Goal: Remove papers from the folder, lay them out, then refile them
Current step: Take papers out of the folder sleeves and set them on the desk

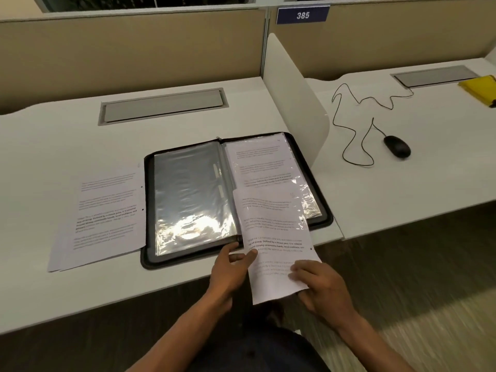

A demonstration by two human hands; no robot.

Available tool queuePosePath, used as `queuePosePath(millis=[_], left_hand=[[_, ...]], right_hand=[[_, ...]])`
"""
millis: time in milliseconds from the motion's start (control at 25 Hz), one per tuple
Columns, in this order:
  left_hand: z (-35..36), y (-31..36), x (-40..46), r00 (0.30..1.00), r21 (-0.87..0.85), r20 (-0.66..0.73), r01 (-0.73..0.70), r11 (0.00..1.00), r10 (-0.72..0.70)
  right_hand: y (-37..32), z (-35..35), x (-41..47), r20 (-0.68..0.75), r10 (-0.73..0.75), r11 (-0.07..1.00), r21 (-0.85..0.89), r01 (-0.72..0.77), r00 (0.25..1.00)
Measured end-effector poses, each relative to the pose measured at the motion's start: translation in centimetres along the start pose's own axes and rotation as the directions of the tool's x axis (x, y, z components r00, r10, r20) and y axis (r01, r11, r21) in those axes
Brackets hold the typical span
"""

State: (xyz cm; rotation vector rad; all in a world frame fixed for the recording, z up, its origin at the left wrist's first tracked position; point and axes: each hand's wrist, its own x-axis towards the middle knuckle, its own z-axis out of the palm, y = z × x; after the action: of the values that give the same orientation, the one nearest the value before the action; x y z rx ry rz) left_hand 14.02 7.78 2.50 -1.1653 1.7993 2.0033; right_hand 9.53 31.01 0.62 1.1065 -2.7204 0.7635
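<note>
On the near edge of the desk: a person pulls or slides one sheet at the open folder.
Folder (323, 208): it lies open and flat on the white desk (80, 146), so both sides can be reached.
Left side of folder: shiny plastic sleeves (193, 191) that look empty.
Right side of folder: a printed page (257, 159) sits inside its sleeve.
Loose sheet (271, 237): its far end lies on the right sleeve and its near end hangs past the desk edge. I cannot tell if it is going in or coming out.
Left hand (230, 269): its thumb presses the sheet's left edge and a finger touches the folder's near rim, maybe to keep things from sliding.
Right hand (319, 285): it grips the sheet's near right corner, fingers on top, so it can guide the paper.
Paper pile (104, 210): more sheets lie spread flat, left of the folder and just beside it.
Far right: a black mouse (397, 146) with its cord (349, 146) sits on the next desk.
</note>
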Motion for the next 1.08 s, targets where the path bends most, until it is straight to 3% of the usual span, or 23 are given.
queuePosePath(millis=[160, 200, 280, 320, 400, 440, 480, 560, 600, 680, 960, 1080], left_hand=[[0.5, -0.2, -0.2, 0.972, -0.227, 0.194, 0.176, 0.958, -0.133], [0.6, -0.1, -0.6, 0.964, -0.247, 0.231, 0.190, 0.950, -0.132], [0.8, -0.1, -1.7, 0.944, -0.256, 0.300, 0.217, 0.942, -0.136], [1.0, -0.1, -2.2, 0.932, -0.250, 0.335, 0.230, 0.940, -0.139], [1.2, -0.5, -3.2, 0.909, -0.215, 0.390, 0.241, 0.946, -0.143], [1.3, -0.6, -3.7, 0.900, -0.187, 0.412, 0.235, 0.954, -0.141], [1.4, -0.6, -4.1, 0.893, -0.154, 0.430, 0.219, 0.964, -0.134], [1.2, -0.7, -4.4, 0.884, -0.114, 0.453, 0.180, 0.977, -0.111], [1.1, -0.4, -4.6, 0.878, -0.102, 0.468, 0.163, 0.981, -0.097], [0.6, 0.1, -5.2, 0.866, -0.071, 0.496, 0.106, 0.992, -0.057], [-1.8, 2.0, -6.4, 0.836, -0.024, 0.538, -0.111, 0.994, 0.106], [-3.8, 3.6, -6.4, 0.864, 0.022, 0.452, -0.256, 0.966, 0.219]], right_hand=[[-1.4, -2.4, -1.8, 0.237, 0.146, 0.964, 0.185, -0.193, 0.960], [-1.6, -3.6, -1.6, 0.317, 0.198, 0.919, 0.268, -0.288, 0.928], [-1.8, -5.8, -0.6, 0.326, 0.372, 0.742, 0.459, -0.489, 0.869], [-1.4, -6.3, 0.0, 0.316, 0.511, 0.607, 0.525, -0.596, 0.799], [-0.2, -6.1, 0.9, 0.402, 0.741, 0.298, 0.521, -0.800, 0.538], [0.1, -5.8, 1.0, 0.450, 0.786, 0.196, 0.470, -0.861, 0.424], [0.3, -5.5, 0.6, 0.490, 0.799, 0.109, 0.450, -0.886, 0.348], [0.5, -5.3, -0.2, 0.567, 0.769, -0.054, 0.516, -0.855, 0.293], [0.0, -5.9, -0.7, 0.607, 0.738, -0.122, 0.549, -0.827, 0.294], [-1.0, -7.1, -1.9, 0.643, 0.683, -0.156, 0.593, -0.790, 0.347], [-4.2, -12.0, -2.2, 0.490, 0.703, 0.005, 0.722, -0.691, 0.516], [-6.9, -12.9, 0.7, 0.394, 0.710, 0.094, 0.769, -0.633, 0.584]])
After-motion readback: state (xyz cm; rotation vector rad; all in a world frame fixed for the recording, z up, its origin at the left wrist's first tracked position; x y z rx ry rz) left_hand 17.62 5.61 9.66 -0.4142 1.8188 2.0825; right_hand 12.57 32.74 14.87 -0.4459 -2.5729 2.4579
